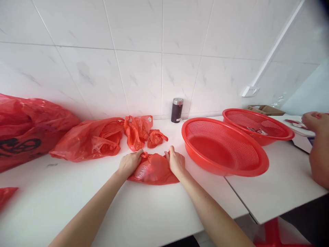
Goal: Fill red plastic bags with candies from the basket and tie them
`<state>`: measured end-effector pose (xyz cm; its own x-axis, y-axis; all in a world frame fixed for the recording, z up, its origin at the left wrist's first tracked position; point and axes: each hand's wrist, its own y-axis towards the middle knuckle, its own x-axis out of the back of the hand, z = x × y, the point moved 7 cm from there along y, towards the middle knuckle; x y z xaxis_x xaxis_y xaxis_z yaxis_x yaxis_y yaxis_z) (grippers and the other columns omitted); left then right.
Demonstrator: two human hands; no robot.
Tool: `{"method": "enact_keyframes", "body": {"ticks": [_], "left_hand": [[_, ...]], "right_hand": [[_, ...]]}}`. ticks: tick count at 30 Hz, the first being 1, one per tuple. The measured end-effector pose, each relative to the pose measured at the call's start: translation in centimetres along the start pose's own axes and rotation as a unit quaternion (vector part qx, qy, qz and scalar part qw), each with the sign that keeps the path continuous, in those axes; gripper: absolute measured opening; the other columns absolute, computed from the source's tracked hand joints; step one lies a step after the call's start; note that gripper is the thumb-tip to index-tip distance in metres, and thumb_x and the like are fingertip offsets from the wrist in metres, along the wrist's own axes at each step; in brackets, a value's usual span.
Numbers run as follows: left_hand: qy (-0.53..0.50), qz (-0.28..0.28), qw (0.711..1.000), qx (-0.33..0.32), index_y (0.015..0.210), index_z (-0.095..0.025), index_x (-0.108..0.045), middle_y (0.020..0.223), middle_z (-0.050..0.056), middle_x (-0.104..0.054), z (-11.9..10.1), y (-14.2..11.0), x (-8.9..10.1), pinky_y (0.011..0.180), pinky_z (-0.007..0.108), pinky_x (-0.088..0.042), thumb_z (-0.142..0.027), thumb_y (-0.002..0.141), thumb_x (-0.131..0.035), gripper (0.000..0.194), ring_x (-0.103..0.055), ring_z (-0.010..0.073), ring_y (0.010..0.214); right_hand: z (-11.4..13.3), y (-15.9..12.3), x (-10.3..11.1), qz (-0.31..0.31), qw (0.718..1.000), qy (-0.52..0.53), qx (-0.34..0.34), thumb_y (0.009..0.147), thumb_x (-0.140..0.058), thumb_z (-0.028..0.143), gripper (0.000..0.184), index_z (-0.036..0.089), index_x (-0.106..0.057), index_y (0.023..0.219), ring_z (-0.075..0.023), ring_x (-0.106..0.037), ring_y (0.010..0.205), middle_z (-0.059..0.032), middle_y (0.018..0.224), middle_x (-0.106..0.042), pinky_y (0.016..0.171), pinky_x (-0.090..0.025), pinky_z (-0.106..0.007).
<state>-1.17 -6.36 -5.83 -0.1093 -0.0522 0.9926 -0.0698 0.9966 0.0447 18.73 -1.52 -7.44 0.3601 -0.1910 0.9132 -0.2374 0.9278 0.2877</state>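
A filled red plastic bag [155,169] lies on the white table between my two hands. My left hand [130,163] is closed on its gathered upper left corner, by a twisted bit of plastic. The upper right corner is pinched in my right hand [176,161], thumb pointing away from me. Through the thin plastic some pale contents show, but I cannot make out what they are. Just beyond the bag rest a small crumpled red bag [155,138] and another crumpled red bag with handles [137,130].
Larger red bags [89,139] fill the left side. A dark tumbler [177,110] stands by the tiled wall. To the right are a red colander [223,145] and a second colander [259,125] holding small packets. A co-worker's hand [315,121] is above a white scale [300,137] at far right.
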Motion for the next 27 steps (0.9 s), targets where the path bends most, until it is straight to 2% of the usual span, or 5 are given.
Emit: {"method": "enact_keyframes", "body": {"ticks": [11,16,21,24,27], "left_hand": [[0.022,-0.047,0.997,0.063,0.102,-0.026,-0.051,0.098,0.004,-0.072,0.6,-2.2,-0.7,0.058,0.029,-0.037,-0.030,0.094,-0.032,0.022,-0.066,0.0223,0.070],[0.003,-0.053,0.990,0.131,0.111,-0.026,-0.054,0.087,0.011,-0.074,1.4,-3.1,-0.3,0.066,0.034,-0.042,-0.033,0.094,-0.028,0.032,-0.068,0.0283,0.076],[-0.062,-0.057,0.975,0.204,0.123,-0.024,-0.053,0.099,0.016,-0.073,3.5,-5.1,0.0,0.070,0.039,-0.045,-0.042,0.094,-0.021,0.047,-0.067,0.0335,0.087],[-0.112,-0.046,0.967,0.224,0.108,-0.022,-0.061,0.092,0.013,-0.074,4.7,-6.7,0.2,0.065,0.036,-0.047,-0.046,0.093,-0.017,0.053,-0.067,0.0299,0.082],[-0.150,-0.015,0.966,0.208,0.073,-0.020,-0.064,0.069,0.006,-0.071,5.2,-7.8,1.1,0.060,0.030,-0.049,-0.049,0.093,-0.022,0.054,-0.067,0.0230,0.066]], "right_hand": [[0.7,-0.8,-0.2,-0.004,0.999,-0.033,0.028,0.100,-0.030,0.024,0.015,0.018,-0.044,0.100,-0.0183,-0.063,0.061,-0.0043,0.072,-0.068,0.051,-0.025,-0.027],[0.7,-0.9,-0.4,-0.015,0.999,-0.032,0.034,0.099,-0.031,0.021,0.014,0.018,-0.044,0.101,-0.0187,-0.063,0.060,-0.0047,0.073,-0.068,0.051,-0.027,-0.027],[0.5,-0.8,-0.5,-0.030,0.999,-0.026,0.025,0.096,-0.029,0.015,0.019,0.016,-0.046,0.103,-0.0190,-0.063,0.059,-0.0060,0.074,-0.068,0.051,-0.028,-0.027],[0.4,-0.7,-0.4,-0.042,0.999,-0.015,0.025,0.094,-0.027,0.013,0.022,0.015,-0.047,0.104,-0.0200,-0.061,0.056,-0.0073,0.072,-0.068,0.050,-0.027,-0.028],[0.5,-0.7,-0.1,-0.057,0.998,0.007,0.035,0.097,-0.026,0.019,0.022,0.014,-0.047,0.103,-0.0201,-0.059,0.053,-0.0057,0.065,-0.065,0.048,-0.025,-0.027]]}}
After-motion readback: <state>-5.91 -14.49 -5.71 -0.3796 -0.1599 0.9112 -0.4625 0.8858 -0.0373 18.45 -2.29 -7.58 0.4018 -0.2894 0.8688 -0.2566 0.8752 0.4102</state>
